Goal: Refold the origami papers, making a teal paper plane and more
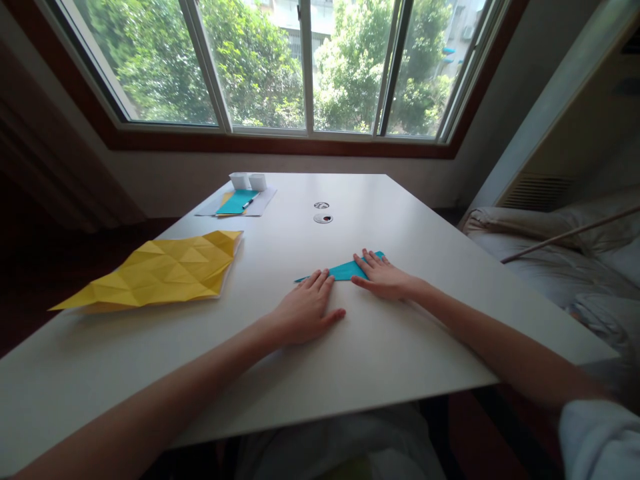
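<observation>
We are pressing a folded teal paper [345, 270] flat on the white tabletop [380, 347], where it is lying as a long, thin triangle just past centre, towards one o'clock from us. Our left hand [305, 310] is lying palm down with fingers together, its fingertips resting on the paper's near edge towards the nine o'clock tip; our right hand [383, 277] is spread flat over the three o'clock end, pinning it. Neither grip is pinching anything: both are simply bearing down. To crease well, we judge we should be keeping the right hand steady as the anchor and running the left fingertips along the fold with even pressure, so the edges are staying aligned. At ten o'clock a creased yellow sheet [160, 270] is lying well apart, and at eleven o'clock two white cups [249, 181] are standing beside more paper.
</observation>
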Motion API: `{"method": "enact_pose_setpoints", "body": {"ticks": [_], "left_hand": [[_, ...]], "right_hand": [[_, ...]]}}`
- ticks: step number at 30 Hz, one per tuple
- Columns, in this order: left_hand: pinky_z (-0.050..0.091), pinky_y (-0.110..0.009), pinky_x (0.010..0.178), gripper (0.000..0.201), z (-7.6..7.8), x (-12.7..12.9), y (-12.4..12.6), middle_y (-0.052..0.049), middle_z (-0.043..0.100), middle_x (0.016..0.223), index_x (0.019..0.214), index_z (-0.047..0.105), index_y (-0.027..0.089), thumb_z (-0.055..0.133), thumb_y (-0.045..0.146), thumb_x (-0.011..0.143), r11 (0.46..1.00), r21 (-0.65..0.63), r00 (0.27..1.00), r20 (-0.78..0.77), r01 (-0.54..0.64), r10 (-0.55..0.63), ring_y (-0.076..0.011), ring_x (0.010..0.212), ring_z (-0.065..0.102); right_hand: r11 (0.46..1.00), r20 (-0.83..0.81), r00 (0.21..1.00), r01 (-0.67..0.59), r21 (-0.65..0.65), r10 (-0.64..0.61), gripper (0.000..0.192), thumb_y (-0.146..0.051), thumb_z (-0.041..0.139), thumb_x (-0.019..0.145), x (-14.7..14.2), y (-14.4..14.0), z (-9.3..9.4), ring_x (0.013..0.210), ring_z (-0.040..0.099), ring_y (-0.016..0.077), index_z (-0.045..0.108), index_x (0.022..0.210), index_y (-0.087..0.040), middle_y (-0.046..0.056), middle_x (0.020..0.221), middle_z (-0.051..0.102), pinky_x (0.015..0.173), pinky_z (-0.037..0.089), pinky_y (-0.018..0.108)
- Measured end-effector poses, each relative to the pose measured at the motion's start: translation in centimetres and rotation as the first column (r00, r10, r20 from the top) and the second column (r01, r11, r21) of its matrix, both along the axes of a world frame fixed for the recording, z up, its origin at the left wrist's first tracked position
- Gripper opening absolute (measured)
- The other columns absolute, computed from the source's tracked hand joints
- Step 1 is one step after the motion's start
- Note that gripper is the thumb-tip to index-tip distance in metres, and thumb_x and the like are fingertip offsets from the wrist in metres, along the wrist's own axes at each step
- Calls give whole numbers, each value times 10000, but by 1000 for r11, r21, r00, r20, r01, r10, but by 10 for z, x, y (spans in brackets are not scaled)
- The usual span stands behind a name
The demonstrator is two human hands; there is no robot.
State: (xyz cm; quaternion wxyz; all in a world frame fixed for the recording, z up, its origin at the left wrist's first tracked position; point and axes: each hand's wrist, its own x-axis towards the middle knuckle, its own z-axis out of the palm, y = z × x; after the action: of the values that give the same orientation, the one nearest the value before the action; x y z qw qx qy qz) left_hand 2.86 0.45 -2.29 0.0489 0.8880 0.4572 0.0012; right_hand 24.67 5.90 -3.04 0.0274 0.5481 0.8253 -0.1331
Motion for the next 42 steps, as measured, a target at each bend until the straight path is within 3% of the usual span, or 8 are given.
{"method": "enact_pose_setpoints", "body": {"ticks": [5, 9, 12, 17, 22, 27, 36, 42], "left_hand": [[223, -402, 1067, 778, 1, 0, -1, -167, 200, 1458, 1380, 245, 56, 223, 616, 840, 1000, 5, 1000, -6, 0, 0, -283, 1344, 171], [229, -407, 1062, 785, 0, -1, 0, -166, 202, 1458, 1382, 244, 62, 205, 627, 838, 1000, 15, 1000, -2, 1, -1, -287, 1343, 172], [236, -408, 1058, 806, -2, -1, 1, -169, 213, 1454, 1379, 250, 64, 205, 648, 826, 1000, 24, 1000, -3, -12, 12, -294, 1340, 181], [233, -404, 1057, 795, -3, -2, 2, -152, 228, 1454, 1374, 266, 95, 227, 660, 816, 999, 31, 1000, 11, -19, 19, -285, 1340, 187], [219, -405, 1062, 796, -3, -3, 3, -158, 226, 1452, 1370, 277, 86, 229, 657, 817, 1000, 18, 999, 35, -4, 3, -276, 1344, 177], [238, -406, 1048, 804, 0, -3, 2, -160, 220, 1453, 1383, 254, 94, 258, 659, 810, 999, -11, 999, 30, -43, 44, -279, 1340, 193], [251, -414, 1042, 764, 11, -6, -7, -231, 211, 1430, 1371, 233, -27, 271, 538, 859, 982, -44, 973, -149, -185, 177, -301, 1327, 219], [295, -561, 968, 749, 26, -15, -12, -174, 147, 1459, 1402, 209, 69, 249, 568, 845, 955, -113, 929, -286, -275, 234, -338, 1337, 168]], "right_hand": [[991, 58, 990, 131, -27, -129, 907, -744, 76, 754, 22, 12, -1, 1367, -31, 244, -3, 1432, -147, 113, 1493, -29, 1082, 37, 491], [988, 76, 986, 151, -23, -149, 891, -736, 54, 758, 29, 14, -1, 1368, -20, 252, -5, 1433, -158, 77, 1497, -23, 1075, 45, 517], [988, 100, 984, 142, 65, -148, 904, -731, 67, 763, 26, 10, -1, 1366, -33, 267, 36, 1433, -124, 90, 1495, -16, 1073, 26, 525], [975, 75, 995, -75, 207, 60, 835, -708, 125, 792, 7, -8, 3, 1366, -39, 270, 81, 1435, -176, 64, 1498, 48, 1066, -15, 538], [958, -19, 964, -261, 119, 265, 783, -682, 157, 817, -7, -17, 3, 1368, 38, 263, 86, 1434, -205, 60, 1495, 79, 1080, 77, 501], [969, -59, 968, -241, 57, 244, 770, -676, 176, 822, -4, -13, 1, 1365, 60, 277, 109, 1432, -211, 69, 1493, 81, 1079, 97, 495], [974, -54, 972, -227, 25, 228, 784, -691, 161, 812, -5, -13, 5, 1365, 49, 285, 99, 1433, -217, 69, 1495, 69, 1079, 94, 497], [972, -64, 971, -231, 33, 233, 775, -682, 177, 818, -3, -12, 4, 1364, 53, 289, 93, 1434, -220, 71, 1494, 70, 1079, 94, 500]]}}
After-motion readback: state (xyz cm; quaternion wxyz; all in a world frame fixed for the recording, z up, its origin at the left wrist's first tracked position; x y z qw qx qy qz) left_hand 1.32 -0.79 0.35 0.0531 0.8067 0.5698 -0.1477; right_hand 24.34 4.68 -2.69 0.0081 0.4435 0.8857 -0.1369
